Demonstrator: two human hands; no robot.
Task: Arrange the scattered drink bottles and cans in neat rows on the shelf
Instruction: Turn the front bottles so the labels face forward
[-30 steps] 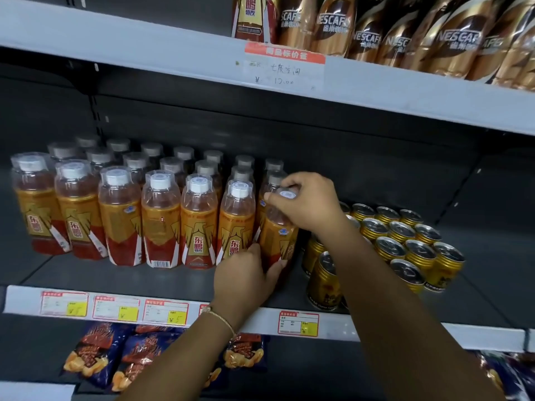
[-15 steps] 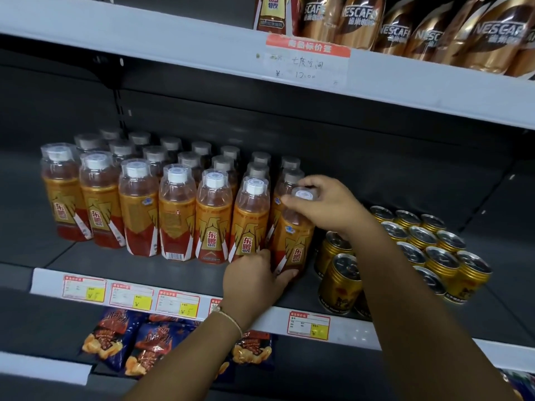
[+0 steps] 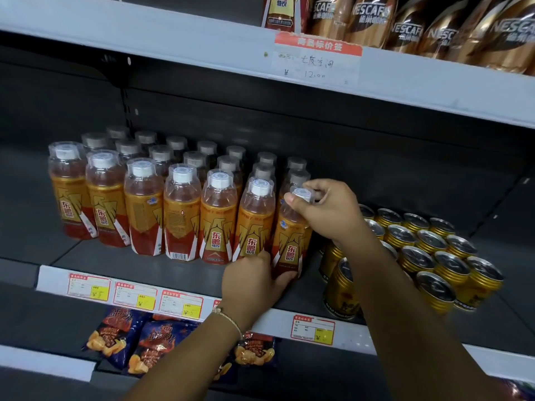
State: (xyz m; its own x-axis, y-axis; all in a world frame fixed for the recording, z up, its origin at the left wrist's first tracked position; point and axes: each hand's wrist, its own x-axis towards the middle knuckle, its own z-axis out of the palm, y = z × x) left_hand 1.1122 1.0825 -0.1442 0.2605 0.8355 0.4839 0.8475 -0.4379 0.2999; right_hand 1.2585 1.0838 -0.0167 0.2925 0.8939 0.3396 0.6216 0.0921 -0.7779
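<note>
Orange-labelled drink bottles with white caps stand in rows (image 3: 182,212) on the dark middle shelf (image 3: 150,270). The rightmost front bottle (image 3: 291,244) is upright at the end of the front row. My right hand (image 3: 327,208) pinches its cap from above, and my left hand (image 3: 254,280) wraps its base from the front. Gold cans (image 3: 428,250) with silver tops stand in rows just right of that bottle, partly hidden behind my right forearm.
White shelf edge with red-and-yellow price tags (image 3: 179,303) runs along the front. The upper shelf (image 3: 202,44) carries brown Nescafe bottles (image 3: 405,21). Snack bags (image 3: 130,340) lie on the shelf below. Bare dark shelf stretches to the far right (image 3: 509,215).
The view has shifted so the shelf contents sit further right and lower. Both hands stay on the same bottle, which stands a little closer to its neighbour.
</note>
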